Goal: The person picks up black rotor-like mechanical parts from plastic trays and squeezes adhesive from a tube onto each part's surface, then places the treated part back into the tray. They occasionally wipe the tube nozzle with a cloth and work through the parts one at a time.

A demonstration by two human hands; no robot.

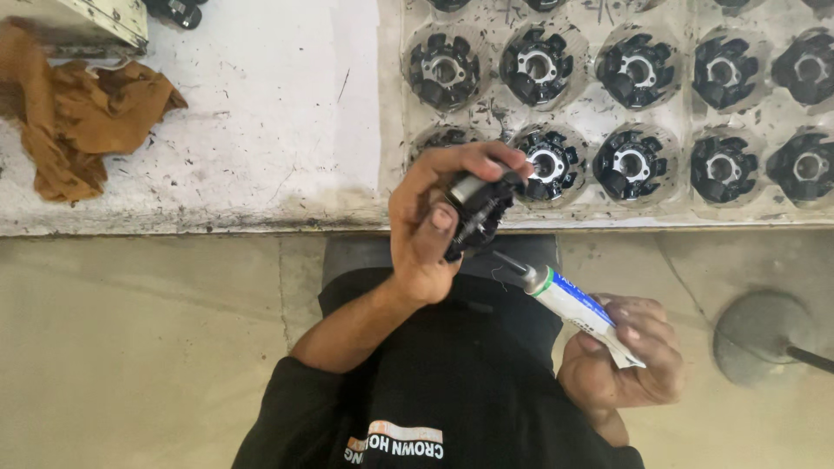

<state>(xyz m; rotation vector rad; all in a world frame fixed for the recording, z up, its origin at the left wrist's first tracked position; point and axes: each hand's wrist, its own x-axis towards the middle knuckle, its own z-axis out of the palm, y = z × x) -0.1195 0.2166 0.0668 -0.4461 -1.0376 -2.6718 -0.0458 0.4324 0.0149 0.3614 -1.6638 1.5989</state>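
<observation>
Squeezed in the right hand (621, 356), a soft white tube (578, 311) with a blue label band and slim metal nozzle points up toward a black ribbed round part (478, 208). That part sits clamped in the curled fingers of the left hand (434, 226), just before the edge of the scuffed white counter (261, 130). Beyond the part, a clear moulded tray (608, 113) holds rows of matching black pieces, and a crumpled brown rag (78, 122) lies far left.

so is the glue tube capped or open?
Open: the tube in the right hand shows a bare nozzle, no cap, aimed at the black part the left hand holds.
</observation>
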